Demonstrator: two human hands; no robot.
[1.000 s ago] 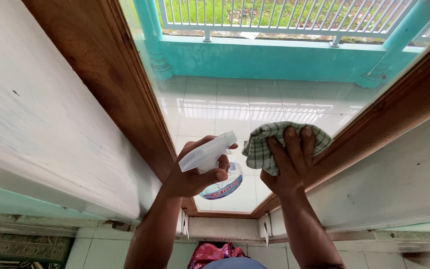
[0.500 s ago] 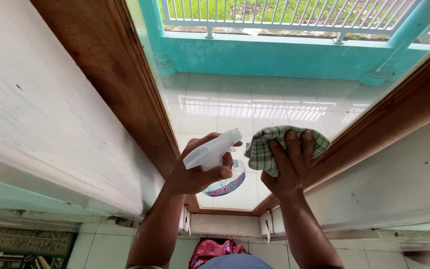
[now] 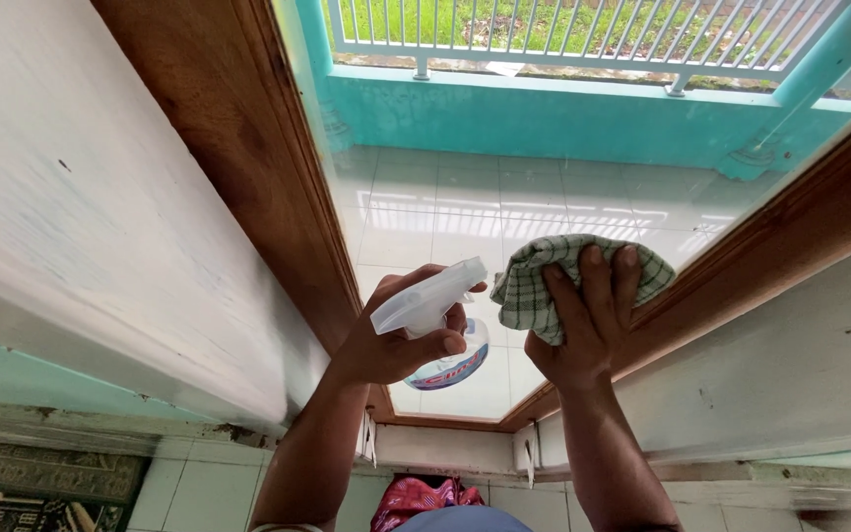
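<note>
My left hand grips a spray bottle with a white trigger head and a clear body holding blue liquid, raised in front of the window glass. My right hand presses a folded green-and-white checked cloth flat against the glass, close to the right side of the brown wooden window frame. The bottle's nozzle points toward the cloth, a few centimetres from it.
The wooden frame's left side meets a white wall; another white wall lies right. Through the glass I see a white tiled porch, a turquoise low wall, a white railing and grass. Floor tiles and red fabric lie below.
Both hands have shifted slightly right and up against the glass, the cloth sliding with my right hand. The view has tilted a little. The grips are unchanged.
</note>
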